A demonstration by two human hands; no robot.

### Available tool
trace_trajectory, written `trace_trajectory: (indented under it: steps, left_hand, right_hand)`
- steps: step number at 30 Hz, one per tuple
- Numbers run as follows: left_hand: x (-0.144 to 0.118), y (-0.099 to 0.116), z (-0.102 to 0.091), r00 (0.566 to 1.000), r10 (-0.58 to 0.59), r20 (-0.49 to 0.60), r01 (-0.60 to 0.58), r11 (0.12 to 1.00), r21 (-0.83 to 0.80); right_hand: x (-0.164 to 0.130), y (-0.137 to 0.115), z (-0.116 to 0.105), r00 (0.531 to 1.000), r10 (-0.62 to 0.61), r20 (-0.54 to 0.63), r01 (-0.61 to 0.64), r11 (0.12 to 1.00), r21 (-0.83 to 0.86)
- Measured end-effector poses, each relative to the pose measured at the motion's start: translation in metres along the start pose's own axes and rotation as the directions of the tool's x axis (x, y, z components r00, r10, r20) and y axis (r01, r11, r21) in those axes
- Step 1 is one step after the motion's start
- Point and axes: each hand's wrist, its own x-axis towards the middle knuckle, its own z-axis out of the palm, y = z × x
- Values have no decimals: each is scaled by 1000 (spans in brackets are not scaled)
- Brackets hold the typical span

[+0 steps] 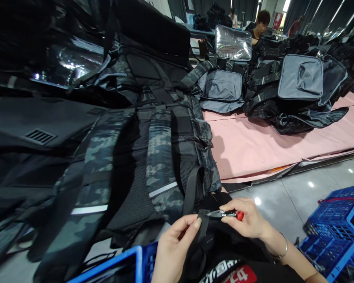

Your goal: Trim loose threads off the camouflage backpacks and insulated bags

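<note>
Matt woven camouflage backpack (pixel 153 157), smooth black webbing strap (pixel 191 188), seemingly metal snips (pixel 221 214) with glossy red handles.

Both forearms were bare. A thin silver bangle (pixel 284 248) circled the right wrist. The black shirt (pixel 236 271) bore a red-and-white print.

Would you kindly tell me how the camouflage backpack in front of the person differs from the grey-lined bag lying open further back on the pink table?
The camouflage backpack is dark patterned, closed, straps up, hanging over the table edge near the hands; the grey-lined bag is plain grey inside, flipped open and flat. Only the backpack shows pale reflective stripes. The backpack looks larger, being nearer. Both rest on the pink table.
</note>
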Motion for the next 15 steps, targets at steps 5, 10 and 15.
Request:
trace_trajectory:
  steps: [5,10,15]
  left_hand:
    - [1,1,-2,999,-20,37,20,1000,20]
    - [2,0,-1,1000,-10,20,10,1000,19]
    - [1,-1,-4,999,-30,34,30,999,19]
  right_hand:
    - [-3,0,-8,997,27,70,-21,996,-86]
    - [-2,-2,-15,996,-15,88,29,987,-159]
    - [2,-3,-18,994,-57,96,73,982,-174]
